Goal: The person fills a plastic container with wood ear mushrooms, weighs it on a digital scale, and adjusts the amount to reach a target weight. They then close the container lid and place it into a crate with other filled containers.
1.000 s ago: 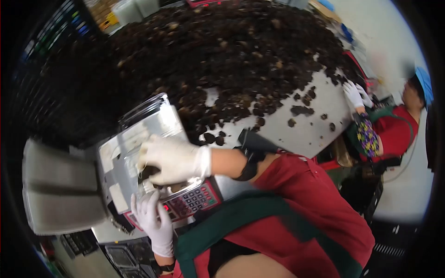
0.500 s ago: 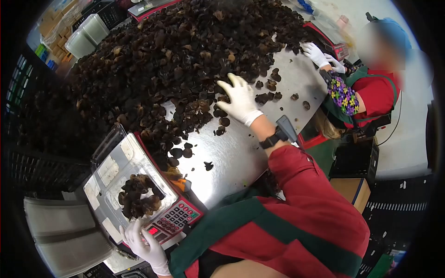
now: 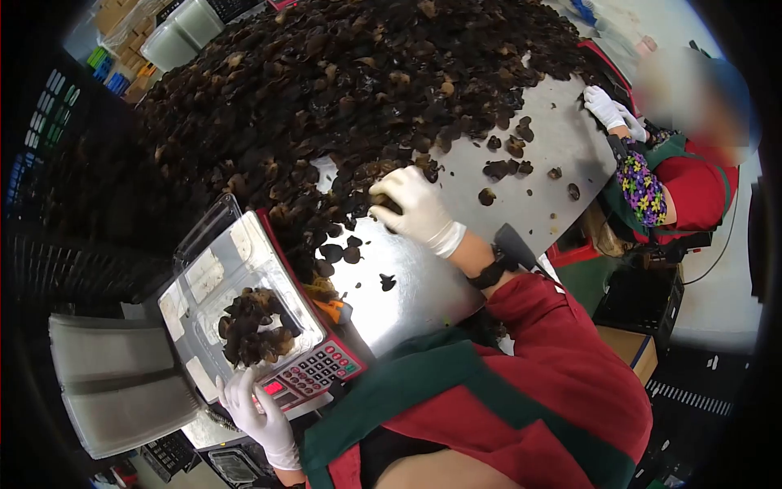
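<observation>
A large heap of dark brown wood ear mushrooms point(image 3: 326, 98) covers the metal table. At its near edge my white-gloved right hand point(image 3: 415, 213) curls its fingers and thumb around some dark wood ears, partly hidden by the glove. On a red-trimmed digital scale point(image 3: 326, 367) lies a clear plastic tray point(image 3: 213, 322) with a small pile of wood ears point(image 3: 259, 326) inside. My gloved left hand point(image 3: 257, 416) rests by the scale's front edge beside the lit display, fingers extended and holding nothing.
Stacked translucent tubs point(image 3: 118, 383) stand left of the scale, more tubs point(image 3: 183, 34) at the back left. An orange-handled tool point(image 3: 332, 310) lies beside the scale. A co-worker's gloved hands point(image 3: 607, 110) are at the table's far right. Loose wood ears point(image 3: 509, 169) are scattered across the metal.
My right hand has drawn back slightly toward me along the heap's edge, its spread fingers now curled round some wood ears. My left hand stays by the scale. The view has shifted.
</observation>
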`<state>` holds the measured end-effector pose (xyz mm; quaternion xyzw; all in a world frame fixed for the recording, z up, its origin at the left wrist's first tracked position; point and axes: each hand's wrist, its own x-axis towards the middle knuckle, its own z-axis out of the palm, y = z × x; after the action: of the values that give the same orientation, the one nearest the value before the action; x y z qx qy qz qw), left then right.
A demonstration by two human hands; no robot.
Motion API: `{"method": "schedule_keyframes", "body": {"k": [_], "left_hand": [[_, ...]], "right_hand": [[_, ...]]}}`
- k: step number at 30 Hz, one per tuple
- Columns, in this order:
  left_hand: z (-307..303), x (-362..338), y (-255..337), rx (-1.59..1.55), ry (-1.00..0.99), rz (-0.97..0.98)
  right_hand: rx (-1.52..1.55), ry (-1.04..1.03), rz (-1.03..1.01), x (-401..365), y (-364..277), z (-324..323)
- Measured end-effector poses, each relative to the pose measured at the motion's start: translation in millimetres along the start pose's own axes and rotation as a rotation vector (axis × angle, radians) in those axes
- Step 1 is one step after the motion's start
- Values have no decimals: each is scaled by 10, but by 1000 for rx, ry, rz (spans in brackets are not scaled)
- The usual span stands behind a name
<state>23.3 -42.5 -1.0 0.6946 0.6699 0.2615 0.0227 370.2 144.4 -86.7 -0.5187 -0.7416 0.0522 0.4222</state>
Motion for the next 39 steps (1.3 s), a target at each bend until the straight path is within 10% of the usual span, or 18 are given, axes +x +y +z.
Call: {"method": "schedule_keyframes", "body": {"k": [8, 20, 28, 39], "left_hand": [[-7, 5, 17, -19, 10, 14], [-20, 19, 26, -26, -11, 12], [-20, 23, 22, -35, -1, 30], [-54, 43, -72, -111, 76, 38]], "right_hand": [[-2, -429, -49, 468, -502, 555], [-226, -287, -255, 453, -136, 1046], [1145, -296, 821, 971, -18, 309], [1580, -656, 649, 1143, -1374, 266]]}}
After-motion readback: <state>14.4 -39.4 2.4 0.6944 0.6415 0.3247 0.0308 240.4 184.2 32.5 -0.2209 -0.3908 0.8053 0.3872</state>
